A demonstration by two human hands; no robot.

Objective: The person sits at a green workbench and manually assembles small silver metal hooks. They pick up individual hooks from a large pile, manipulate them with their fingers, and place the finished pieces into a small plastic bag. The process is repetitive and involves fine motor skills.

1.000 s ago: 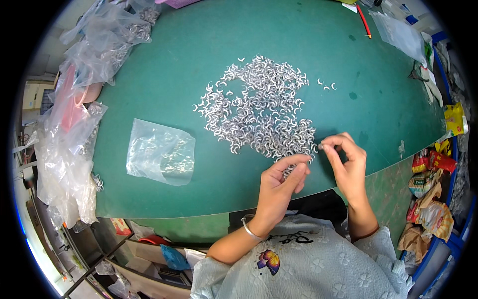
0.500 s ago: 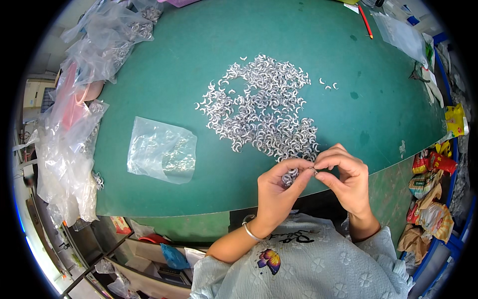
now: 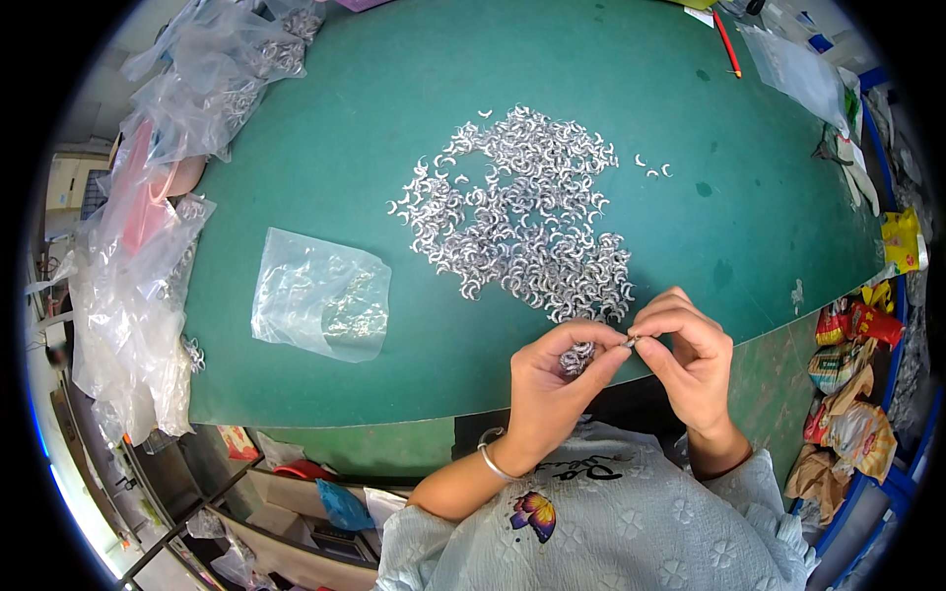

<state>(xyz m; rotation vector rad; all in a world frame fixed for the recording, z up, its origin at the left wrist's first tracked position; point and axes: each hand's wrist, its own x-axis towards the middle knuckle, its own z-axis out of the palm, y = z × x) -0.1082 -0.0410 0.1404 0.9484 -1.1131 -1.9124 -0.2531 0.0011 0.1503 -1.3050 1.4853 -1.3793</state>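
Fingertips [image 3: 623,347] of both hands pinched on one small metal piece [image 3: 631,341], beside one big pile [image 3: 522,212].

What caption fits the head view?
Both hands, left hand and right hand, pinch one small metal piece beside a silver pile.

Both hands [image 3: 621,364] now joined together

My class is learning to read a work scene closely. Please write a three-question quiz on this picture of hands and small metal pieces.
1. True or false: both hands meet at one small metal piece.
2. What lies left of the pile of curved metal pieces? A) clear plastic bag B) red bowl C) scissors
3. What does the left hand cup in its palm?

Key: 1 true. 2 A, the clear plastic bag. 3 a small cluster of metal pieces; the right hand holds none.
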